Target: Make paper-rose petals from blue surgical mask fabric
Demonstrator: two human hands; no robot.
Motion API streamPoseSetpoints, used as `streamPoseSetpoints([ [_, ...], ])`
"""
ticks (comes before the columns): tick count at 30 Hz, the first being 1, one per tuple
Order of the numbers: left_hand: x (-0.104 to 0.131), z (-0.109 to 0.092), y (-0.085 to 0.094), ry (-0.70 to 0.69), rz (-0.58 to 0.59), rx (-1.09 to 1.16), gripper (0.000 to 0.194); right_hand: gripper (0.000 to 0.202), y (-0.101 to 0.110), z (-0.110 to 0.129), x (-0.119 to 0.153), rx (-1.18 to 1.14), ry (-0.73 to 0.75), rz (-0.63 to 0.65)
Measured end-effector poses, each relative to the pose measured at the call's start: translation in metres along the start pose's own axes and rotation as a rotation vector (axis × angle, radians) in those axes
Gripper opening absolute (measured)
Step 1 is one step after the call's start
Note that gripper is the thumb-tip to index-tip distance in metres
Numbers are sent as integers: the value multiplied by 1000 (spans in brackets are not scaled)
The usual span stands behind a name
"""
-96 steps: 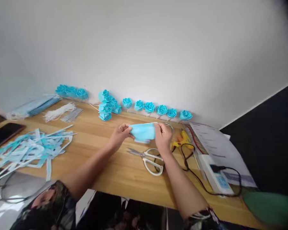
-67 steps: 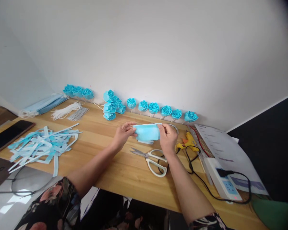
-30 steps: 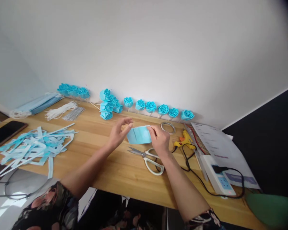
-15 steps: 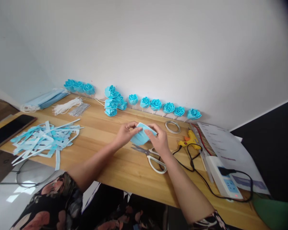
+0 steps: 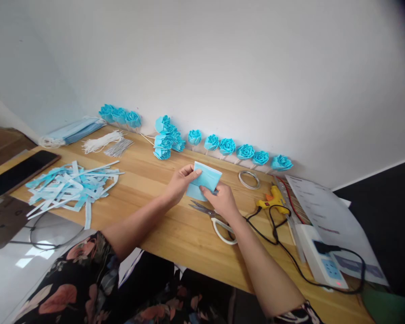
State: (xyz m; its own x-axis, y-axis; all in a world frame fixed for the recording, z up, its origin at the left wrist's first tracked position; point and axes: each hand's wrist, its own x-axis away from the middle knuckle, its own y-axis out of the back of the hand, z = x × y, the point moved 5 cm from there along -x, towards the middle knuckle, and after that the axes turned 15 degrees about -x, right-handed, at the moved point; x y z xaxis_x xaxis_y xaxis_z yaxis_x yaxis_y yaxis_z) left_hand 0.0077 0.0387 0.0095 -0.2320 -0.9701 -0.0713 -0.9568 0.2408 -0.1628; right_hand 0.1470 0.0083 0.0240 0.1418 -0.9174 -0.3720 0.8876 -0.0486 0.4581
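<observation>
A folded piece of light blue mask fabric (image 5: 208, 177) is held up over the middle of the table. My left hand (image 5: 181, 182) pinches its left edge, thumb on the front face. At the lower right corner my right hand (image 5: 222, 199) grips it between thumb and fingers. Beneath my right hand lie white-handled scissors (image 5: 212, 213) with the blades parted, pointing left; one handle is partly hidden by the hand. Behind the fabric, blue fabric flowers (image 5: 227, 146) on thin stems lean in a row against the wall.
Cut blue strips (image 5: 76, 184) are heaped at left beside a phone (image 5: 22, 170). Behind them lie blue masks (image 5: 74, 131), white cords (image 5: 103, 141) and grey wires (image 5: 119, 147). At right are a wire coil (image 5: 249, 180), a yellow glue gun (image 5: 273, 200) and a corded power strip (image 5: 320, 256).
The fabric has been opened out from a bunched fold into a flat, upright rectangle. My right hand has slid down to its lower corner. The whole view has shifted slightly.
</observation>
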Motion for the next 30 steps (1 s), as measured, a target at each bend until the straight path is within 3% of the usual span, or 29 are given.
streamPoseSetpoints([
  [7,0,-10,11,-80,-218,-86,31,24,-14,9,5,241,191,75],
  [12,1,-9,13,-134,-322,-261,28,27,-15,11,6,97,114,155],
  [19,7,-9,3,-217,-245,-451,26,33,-10,-11,3,-527,-216,42],
  [22,8,-9,0,-216,-233,-460,27,32,-5,-17,1,-597,-280,-56],
  [26,6,-8,2,-185,-248,-454,28,32,11,-12,-3,-656,-260,-182],
  [30,6,-8,0,-189,-212,-485,27,28,11,-9,-3,-734,-282,-172],
])
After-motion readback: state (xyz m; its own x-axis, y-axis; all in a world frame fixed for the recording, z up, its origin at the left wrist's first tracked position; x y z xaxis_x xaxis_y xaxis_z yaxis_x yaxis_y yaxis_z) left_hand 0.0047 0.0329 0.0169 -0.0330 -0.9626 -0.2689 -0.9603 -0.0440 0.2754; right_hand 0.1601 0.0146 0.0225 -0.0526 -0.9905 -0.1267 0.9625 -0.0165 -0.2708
